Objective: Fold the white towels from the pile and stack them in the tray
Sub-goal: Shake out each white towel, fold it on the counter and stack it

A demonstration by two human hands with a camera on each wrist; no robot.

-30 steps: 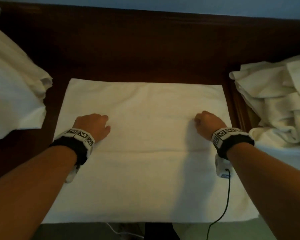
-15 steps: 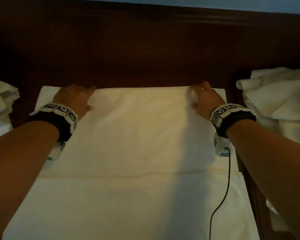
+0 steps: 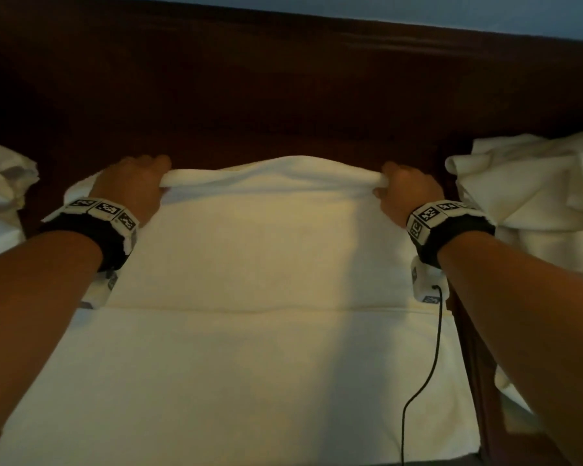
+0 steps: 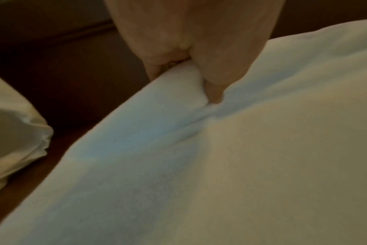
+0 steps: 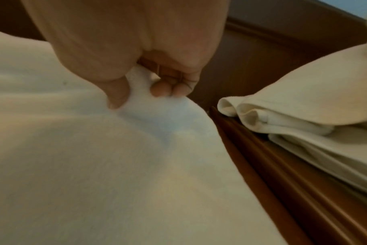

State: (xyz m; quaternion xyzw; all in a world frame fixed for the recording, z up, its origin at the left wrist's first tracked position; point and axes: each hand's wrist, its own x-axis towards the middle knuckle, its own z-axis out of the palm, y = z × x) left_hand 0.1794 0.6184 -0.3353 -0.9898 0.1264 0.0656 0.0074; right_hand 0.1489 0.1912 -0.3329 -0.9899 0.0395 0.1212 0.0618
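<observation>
A white towel (image 3: 256,250) lies spread on the dark wooden table, with a fold line across its middle. My left hand (image 3: 133,183) pinches the towel's far left edge, and the left wrist view shows thumb and fingers (image 4: 214,79) closed on a bunched ridge of towel (image 4: 178,79). At the far right edge my right hand (image 3: 403,190) grips the same towel (image 5: 140,92) between thumb and fingertips (image 5: 159,90). The far edge is lifted off the table and bulges up between the hands.
A pile of crumpled white towels (image 3: 532,203) lies at the right, close to my right wrist. More white cloth (image 3: 0,196) lies at the left edge. The dark table back (image 3: 283,95) rises beyond the towel. A black cable (image 3: 431,351) runs over the towel's right side.
Both hands moved from the towel's middle to its far edge, took hold of it there and have raised it off the table.
</observation>
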